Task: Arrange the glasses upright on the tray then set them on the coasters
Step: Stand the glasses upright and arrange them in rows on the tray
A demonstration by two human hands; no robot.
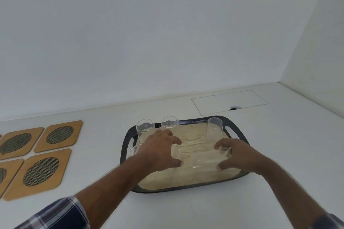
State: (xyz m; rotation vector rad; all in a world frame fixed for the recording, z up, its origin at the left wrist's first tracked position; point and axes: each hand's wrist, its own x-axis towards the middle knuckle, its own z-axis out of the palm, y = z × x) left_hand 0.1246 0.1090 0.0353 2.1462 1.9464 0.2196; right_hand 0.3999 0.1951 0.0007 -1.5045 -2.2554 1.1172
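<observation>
A dark-rimmed tray [233, 126] with a pale wooden floor sits on the white counter. A clear glass [200, 159] lies on its side across the tray's middle. My left hand [160, 151] wraps its left end and my right hand [235, 155] grips its right end. Two glasses stand upright at the tray's back left [145, 129] and back middle [169, 122], and a taller-looking one [214, 130] stands at the back right. Another glass [133, 151] shows partly behind my left wrist. Several wooden coasters [41, 170] with oval mesh centres lie to the left.
White walls close off the back and the right side of the counter. A thin rectangular outline [229, 101] with a small dark hole at its front edge is set into the counter behind the tray. Bare counter separates the tray from the coasters.
</observation>
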